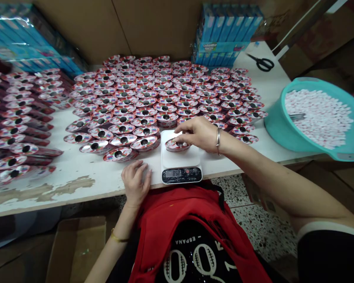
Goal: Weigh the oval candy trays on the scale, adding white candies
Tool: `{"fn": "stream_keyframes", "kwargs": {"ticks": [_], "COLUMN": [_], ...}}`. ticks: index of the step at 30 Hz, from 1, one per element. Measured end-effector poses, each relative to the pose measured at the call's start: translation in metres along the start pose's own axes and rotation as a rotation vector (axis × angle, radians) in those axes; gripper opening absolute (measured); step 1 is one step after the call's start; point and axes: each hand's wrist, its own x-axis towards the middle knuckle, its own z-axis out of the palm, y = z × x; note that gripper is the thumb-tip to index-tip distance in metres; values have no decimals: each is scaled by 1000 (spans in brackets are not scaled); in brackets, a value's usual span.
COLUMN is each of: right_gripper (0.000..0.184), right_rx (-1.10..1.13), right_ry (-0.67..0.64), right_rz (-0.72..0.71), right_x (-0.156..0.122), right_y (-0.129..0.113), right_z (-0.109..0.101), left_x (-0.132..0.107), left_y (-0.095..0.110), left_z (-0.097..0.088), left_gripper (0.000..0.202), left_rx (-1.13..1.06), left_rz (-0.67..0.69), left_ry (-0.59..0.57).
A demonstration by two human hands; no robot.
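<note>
A white digital scale point(181, 175) lies at the table's front edge, its display showing what looks like 85.2. On its platform stands a red and white printed packet point(171, 146) with an oval top. My right hand point(197, 133) is over that packet, thumb and forefinger drawn together at the opening; a small white piece shows by the fingertips, and whether they grip it is hidden. To the left of the scale, my left hand point(135, 179) rests on the table edge with fingers loosely apart, holding nothing. Rows of similar packets point(146, 102), each with a round dark hole, stand behind the scale.
A turquoise basin point(286, 122) of small white pieces point(321, 114), with a metal utensil in it, is at the right. Black-handled scissors point(264, 64) lie beyond. Wrapped blue boxes point(224, 35) stand at the back. More packets point(20, 122) are lined up at left; a cardboard box point(76, 247) sits below.
</note>
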Motion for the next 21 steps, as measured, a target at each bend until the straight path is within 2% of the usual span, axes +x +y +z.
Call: {"fn": "stream_keyframes", "kwargs": {"ticks": [4,8,14,21], "right_gripper": [23,18,14,8], "right_rx": [468,675,652,417], "right_ry": [10,42,-6,-99], "right_rz": [121,227,284,153], "right_x": [-9,-25,-43,-30], "right_y": [8,18,32,15], "right_z": [-10,-23,-23,-4], "left_x": [0,-1,0,2], "left_y": [0,0,1,1], "left_z": [-1,0,-1,-1], "left_gripper": [22,21,20,20], "left_rx": [-4,-11,2,12], "left_rz": [9,-14,7,43], "left_ry": [-1,-17,-5,11]}}
